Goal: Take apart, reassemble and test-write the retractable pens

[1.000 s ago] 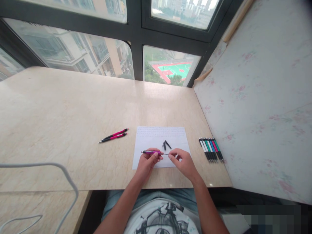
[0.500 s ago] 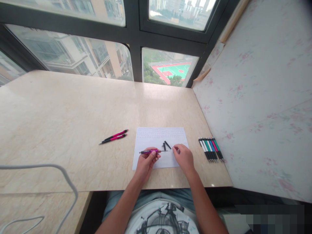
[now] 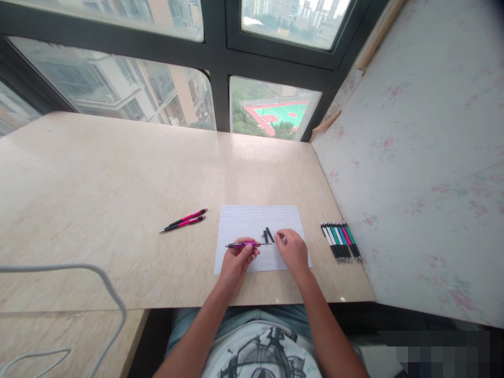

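Note:
My left hand [image 3: 238, 257] is closed round a purple mechanical pencil [image 3: 246, 244], which lies level across the fingers. From its right end a thin shaft sticks out toward my right hand [image 3: 292, 249]. The thumb and index finger of that hand are pinched just beyond the shaft's tip; whatever is between them is too small to make out. Both hands are over a sheet of paper [image 3: 236, 226] with lines of writing at its top. Two small black pencil parts [image 3: 270, 234] rest on the paper beside the right fingertips.
Two pink-and-black mechanical pencils [image 3: 183, 223] lie left of the paper. On the right, a row of several pencils [image 3: 339, 241] in mixed colours lies near the flowered wall [image 3: 417, 199]. A grey cable [image 3: 112, 289] loops over the counter [image 3: 118, 173] at front left.
My right hand has moved slightly left and away from me, its pinched fingers now closer to the thin shaft and the black parts. My left hand holds the pencil nearly still.

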A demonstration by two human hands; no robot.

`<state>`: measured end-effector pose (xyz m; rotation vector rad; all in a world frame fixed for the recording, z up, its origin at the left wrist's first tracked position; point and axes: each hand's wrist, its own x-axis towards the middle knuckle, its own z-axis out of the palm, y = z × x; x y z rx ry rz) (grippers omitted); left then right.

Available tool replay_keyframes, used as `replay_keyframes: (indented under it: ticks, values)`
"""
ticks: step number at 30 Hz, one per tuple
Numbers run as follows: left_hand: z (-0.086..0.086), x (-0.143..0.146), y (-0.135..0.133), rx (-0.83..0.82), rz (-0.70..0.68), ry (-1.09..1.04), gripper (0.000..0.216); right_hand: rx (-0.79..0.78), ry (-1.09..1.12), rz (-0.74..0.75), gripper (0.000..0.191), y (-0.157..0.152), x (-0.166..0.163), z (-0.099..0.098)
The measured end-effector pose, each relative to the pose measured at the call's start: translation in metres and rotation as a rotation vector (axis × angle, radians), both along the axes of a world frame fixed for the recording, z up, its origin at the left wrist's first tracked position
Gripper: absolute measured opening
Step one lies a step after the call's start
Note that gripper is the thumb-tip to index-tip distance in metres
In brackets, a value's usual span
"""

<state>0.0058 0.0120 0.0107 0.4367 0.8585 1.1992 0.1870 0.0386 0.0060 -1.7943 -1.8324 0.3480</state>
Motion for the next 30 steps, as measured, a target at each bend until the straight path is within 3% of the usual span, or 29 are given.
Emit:
replay_keyframes:
  ticks: [4, 7, 10, 14, 23, 30]
  values:
    - [0.001, 0.0, 0.0, 0.003, 0.003, 0.002, 0.024, 0.0, 0.08, 0.005, 0.021, 0.001, -0.001, 0.003]
    - [0.003, 0.001, -0.001, 0.008, -0.007, 0.018, 0.022, 0.013, 0.221, 0.028, 0.029, -0.005, 0.002, 0.018]
    - [0.004, 0.003, -0.001, 0.027, -0.029, 0.046, 0.021, -0.009, 0.314, 0.154, 0.032, -0.012, 0.003, 0.038]
    - [0.002, 0.004, -0.002, 0.085, -0.063, 0.116, 0.021, -0.014, 0.179, 0.368, 0.02, -0.018, 0.002, 0.053]
    - [0.001, 0.004, -0.002, 0.072, -0.045, 0.111, 0.024, -0.162, 0.039, 0.446, 0.014, -0.027, 0.024, 0.049]
    - [0.0, 0.002, -0.001, 0.019, 0.013, 0.012, 0.02, -0.185, 0.059, 0.257, 0.014, -0.026, 0.04, 0.033]
